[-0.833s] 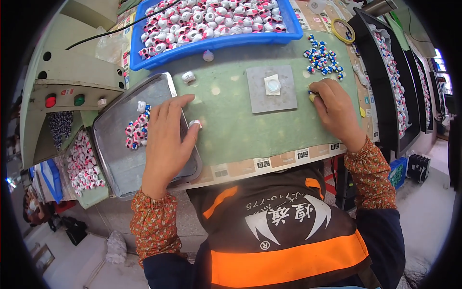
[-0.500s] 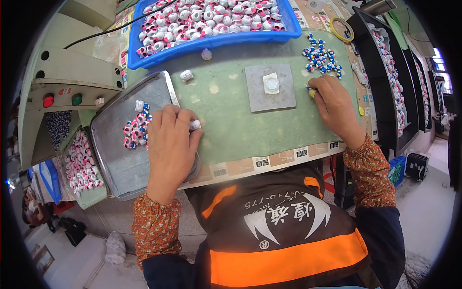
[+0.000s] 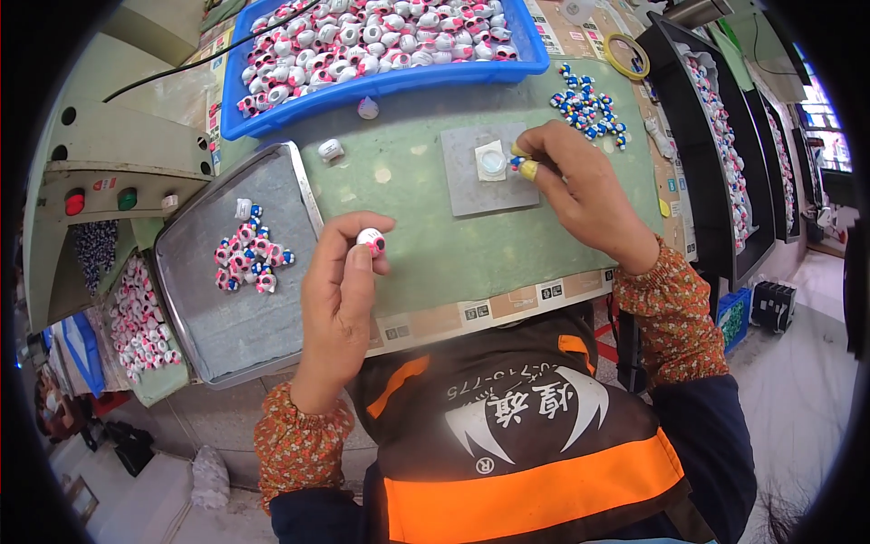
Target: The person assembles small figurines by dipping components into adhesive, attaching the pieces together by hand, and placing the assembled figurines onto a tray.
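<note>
My left hand (image 3: 341, 292) is closed around a small white-and-pink figurine head (image 3: 369, 239), held between thumb and fingers above the green mat (image 3: 426, 254). In my right hand (image 3: 582, 186), a tiny blue figurine body (image 3: 517, 163) is pinched between fingertips that wear yellow covers. This hand hovers over the right side of a grey square plate (image 3: 460, 192). On the plate lies a white square pad with a round, shiny shallow dish (image 3: 492, 163). Beyond my right hand, a pile of small blue figurine bodies (image 3: 587, 104) rests on the mat.
A blue bin (image 3: 390, 89) full of white-and-pink heads stands at the back. At left, a metal tray (image 3: 195, 331) holds several assembled figurines (image 3: 246, 254). One loose head (image 3: 330, 150) sits near the tray. A tape roll (image 3: 625, 56) and black crates (image 3: 725, 258) are at right.
My left hand has turned over and lifted the head from beside the tray. My right hand has moved left from the blue pile to the plate, carrying a blue body.
</note>
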Demonstrator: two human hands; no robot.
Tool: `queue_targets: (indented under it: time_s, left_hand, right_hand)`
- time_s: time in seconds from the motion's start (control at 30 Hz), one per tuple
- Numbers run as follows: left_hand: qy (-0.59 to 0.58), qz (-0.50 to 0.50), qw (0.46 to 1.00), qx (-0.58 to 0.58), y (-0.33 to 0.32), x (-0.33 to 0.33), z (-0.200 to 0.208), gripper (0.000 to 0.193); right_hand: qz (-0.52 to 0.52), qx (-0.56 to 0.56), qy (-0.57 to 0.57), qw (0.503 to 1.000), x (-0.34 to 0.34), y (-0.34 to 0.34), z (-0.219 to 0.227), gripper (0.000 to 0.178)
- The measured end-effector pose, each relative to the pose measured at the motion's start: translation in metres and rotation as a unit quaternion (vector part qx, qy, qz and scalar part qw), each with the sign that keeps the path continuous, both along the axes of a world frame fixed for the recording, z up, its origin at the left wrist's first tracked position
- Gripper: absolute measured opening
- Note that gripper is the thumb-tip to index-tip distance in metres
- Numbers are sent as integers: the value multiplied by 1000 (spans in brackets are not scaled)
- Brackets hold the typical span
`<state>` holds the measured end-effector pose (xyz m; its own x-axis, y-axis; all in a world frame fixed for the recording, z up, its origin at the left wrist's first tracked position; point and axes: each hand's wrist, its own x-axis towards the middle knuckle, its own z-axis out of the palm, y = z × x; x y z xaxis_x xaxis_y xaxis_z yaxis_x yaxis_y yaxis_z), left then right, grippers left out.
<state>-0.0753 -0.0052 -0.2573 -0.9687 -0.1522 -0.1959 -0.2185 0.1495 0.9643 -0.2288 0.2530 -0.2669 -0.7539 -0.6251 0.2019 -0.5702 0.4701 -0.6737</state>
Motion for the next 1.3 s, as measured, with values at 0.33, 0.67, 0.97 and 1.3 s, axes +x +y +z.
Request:
queue_targets:
  time_s: [0.33, 0.67, 0.97, 1.3]
  left_hand:
    - [-62, 36, 936, 345, 47, 1, -21, 47]
    - [-6, 114, 893, 435, 73, -11, -44, 32]
    - [26, 124, 881, 456, 83, -10, -58, 31]
    - [58, 135, 911, 385, 92, -8, -57, 35]
  right_hand:
    - [55, 115, 146, 981, -5, -25, -4, 23]
    - [72, 103, 117, 985, -7, -25, 1, 20]
    - [50, -98, -157, 982, 54, -37, 13, 19]
    - [37, -124, -130, 983, 69, -46, -9, 19]
